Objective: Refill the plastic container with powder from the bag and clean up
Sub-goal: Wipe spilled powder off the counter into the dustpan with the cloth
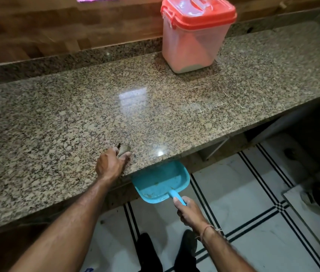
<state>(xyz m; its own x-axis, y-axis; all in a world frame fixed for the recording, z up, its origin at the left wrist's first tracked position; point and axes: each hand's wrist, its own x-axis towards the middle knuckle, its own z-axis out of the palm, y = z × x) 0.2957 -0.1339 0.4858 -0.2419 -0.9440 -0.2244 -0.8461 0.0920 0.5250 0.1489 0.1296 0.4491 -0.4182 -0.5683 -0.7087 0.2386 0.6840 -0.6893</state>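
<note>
Across the granite counter point(76, 114) a few stray bits lie and the plastic container point(194, 42) stands lidded at the back, so we judge cleanup nearly done; our left hand point(111, 164) pinches a greyish wad point(125, 149), our right hand point(189, 212) grips the blue dustpan point(160, 182) under the edge.

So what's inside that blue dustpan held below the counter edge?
The blue dustpan shows only a few brownish smears and specks on its floor, no visible pile. Its far end sits under the counter edge, so anything there is hidden. The right hand grips its handle.
</note>
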